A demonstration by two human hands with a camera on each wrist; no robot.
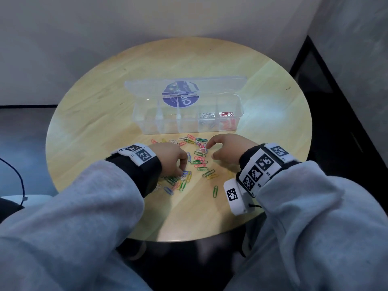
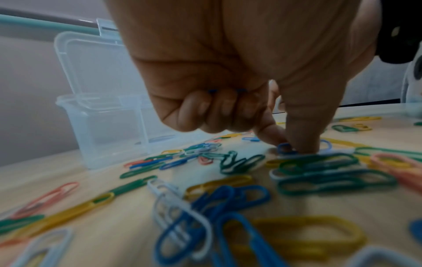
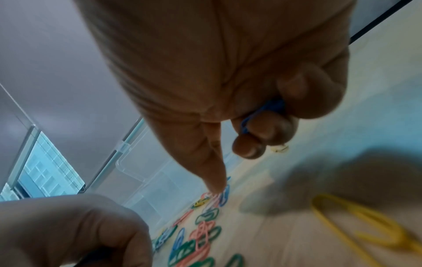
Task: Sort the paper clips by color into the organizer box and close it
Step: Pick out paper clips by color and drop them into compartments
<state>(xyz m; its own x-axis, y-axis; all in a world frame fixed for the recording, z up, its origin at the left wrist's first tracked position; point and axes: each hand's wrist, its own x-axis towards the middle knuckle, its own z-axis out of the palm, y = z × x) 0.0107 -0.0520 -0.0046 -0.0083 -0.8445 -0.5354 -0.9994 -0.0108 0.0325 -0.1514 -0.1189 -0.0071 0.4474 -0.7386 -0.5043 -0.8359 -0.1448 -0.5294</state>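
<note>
On the round wooden bench (image 1: 210,59) sits the clear organizer box (image 1: 186,118), the largest thing on it, its lid (image 1: 147,85) swung up and back with a blue round label (image 1: 180,97) showing through. Dividers split the box into compartments; the rightmost one holds red clips (image 1: 226,114) and the one just left of it holds white clips (image 1: 206,116). The other compartments are hard to read through the plastic.

Grey sleeves (image 1: 84,217) reach in from the near edge, each wrist wrapped in a band with black-and-white markers (image 1: 258,166).

Near the box, between it and the person, lies a loose scatter of paper clips (image 1: 199,160) in green, blue, yellow, pink and white, some overlapping.

Left hand (image 1: 170,156): its outer fingers (image 2: 214,112) are curled into the palm with blue clips peeping out above them, while thumb and forefinger reach down onto a blue clip (image 2: 285,148) lying in the scatter.

Right hand (image 1: 226,148): its curled fingers (image 3: 269,130) hold blue clips (image 3: 258,115) against the palm, and its forefinger tip comes down on the clips nearest the box.
</note>
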